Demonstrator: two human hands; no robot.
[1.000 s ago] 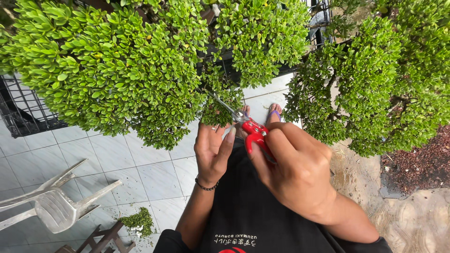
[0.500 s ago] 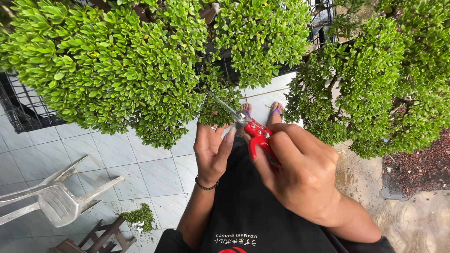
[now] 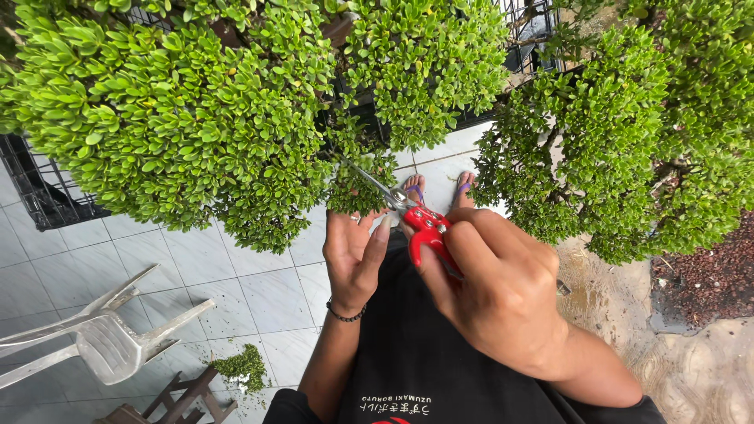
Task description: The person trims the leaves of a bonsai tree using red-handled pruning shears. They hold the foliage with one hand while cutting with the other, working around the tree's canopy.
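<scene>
My right hand grips red-handled scissors. Their thin metal blades reach up and left into the underside of a dense small-leaved green shrub. My left hand is held palm up just left of the scissors, fingers reaching up under a hanging tuft of leaves; a dark bead bracelet sits on that wrist. Whether the fingers pinch a twig is hidden by foliage. My black shirt fills the bottom centre, and my sandalled feet show on the tiles below.
A second mass of the shrub fills the right side. A black wire crate stands at left. An overturned white plastic chair, a small wooden stool and a heap of clippings lie on grey tiles. Reddish gravel borders the right.
The view and both hands have drifted slightly up and left. The scissors stay in the same tuft and the grip is unchanged.
</scene>
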